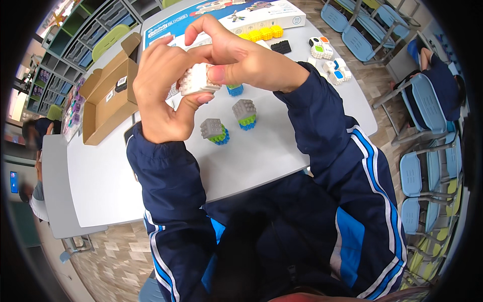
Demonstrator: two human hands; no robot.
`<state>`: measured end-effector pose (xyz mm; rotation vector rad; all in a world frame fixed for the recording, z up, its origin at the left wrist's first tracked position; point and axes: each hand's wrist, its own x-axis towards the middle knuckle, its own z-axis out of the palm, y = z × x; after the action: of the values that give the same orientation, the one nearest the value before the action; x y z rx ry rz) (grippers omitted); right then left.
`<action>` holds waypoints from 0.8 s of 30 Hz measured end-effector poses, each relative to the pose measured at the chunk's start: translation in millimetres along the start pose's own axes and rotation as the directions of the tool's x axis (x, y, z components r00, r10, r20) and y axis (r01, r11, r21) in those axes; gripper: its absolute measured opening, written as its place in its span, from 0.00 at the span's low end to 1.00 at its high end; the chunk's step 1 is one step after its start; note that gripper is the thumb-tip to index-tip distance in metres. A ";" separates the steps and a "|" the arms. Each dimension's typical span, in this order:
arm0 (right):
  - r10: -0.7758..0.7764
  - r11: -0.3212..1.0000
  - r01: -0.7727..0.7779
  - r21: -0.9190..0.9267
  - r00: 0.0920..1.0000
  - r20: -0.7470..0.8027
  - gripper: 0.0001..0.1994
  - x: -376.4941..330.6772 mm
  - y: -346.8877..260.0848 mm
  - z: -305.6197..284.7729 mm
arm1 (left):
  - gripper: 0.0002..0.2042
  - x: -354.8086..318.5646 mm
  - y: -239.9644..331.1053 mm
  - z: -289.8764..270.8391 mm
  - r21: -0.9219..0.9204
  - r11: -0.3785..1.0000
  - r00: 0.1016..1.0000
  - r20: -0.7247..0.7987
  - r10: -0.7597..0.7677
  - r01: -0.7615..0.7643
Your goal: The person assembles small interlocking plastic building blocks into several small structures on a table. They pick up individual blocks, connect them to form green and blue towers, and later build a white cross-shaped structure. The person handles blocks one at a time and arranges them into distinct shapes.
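At the frame's upper centre, the left hand (163,90) and right hand (246,60) grip a white, studded plastic block (194,79) from opposite sides, seemingly steadying it; two grey-green-blue studded plastic stacks (245,111) sit mid-frame, probably for easy reach.

Large flat blue-and-white cardboard box (241,17): bold white capital title (169,23) on blue area at left, smaller line of print just above. Face partly hidden behind person's right hand (246,60). Small outlined badge (297,20) near box's right end; characters tiny. Open brown cardboard carton (100,108): white rectangular paper label (110,94) inside, print too small to read. Lit blue rectangular screen (13,182), far left: pale marks, illegible.
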<state>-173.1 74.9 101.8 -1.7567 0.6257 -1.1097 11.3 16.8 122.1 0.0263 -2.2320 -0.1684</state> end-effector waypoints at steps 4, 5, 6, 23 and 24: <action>-0.071 0.997 0.069 -0.041 0.996 -0.059 0.23 6.8 17.8 1.1 | 0.18 -3.6 -7.2 -3.1 -0.037 0.992 0.989 0.092 -0.119 0.122; -0.020 0.997 0.015 -0.070 0.997 -0.079 0.22 8.7 19.2 3.8 | 0.18 -6.6 -11.8 -7.9 -0.030 0.986 0.978 0.139 -0.156 0.162; 0.030 0.994 -0.040 -0.098 0.995 -0.100 0.21 9.7 19.7 7.7 | 0.19 -9.2 -15.2 -10.2 -0.079 0.970 0.961 0.176 -0.213 0.229; -0.502 0.617 0.141 -0.774 0.828 -0.250 0.08 12.7 22.2 11.8 | 0.15 -14.9 -21.8 -7.1 -0.039 0.914 0.907 0.151 -0.394 0.404; -0.531 0.576 0.140 -0.805 0.813 -0.238 0.07 13.1 24.8 10.8 | 0.15 -15.3 -23.4 -4.7 -0.071 0.907 0.903 0.153 -0.400 0.414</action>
<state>-156.0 58.6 83.3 -2.4344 1.2172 -1.7498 23.5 -5.7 110.0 0.4427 -2.3247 -0.5272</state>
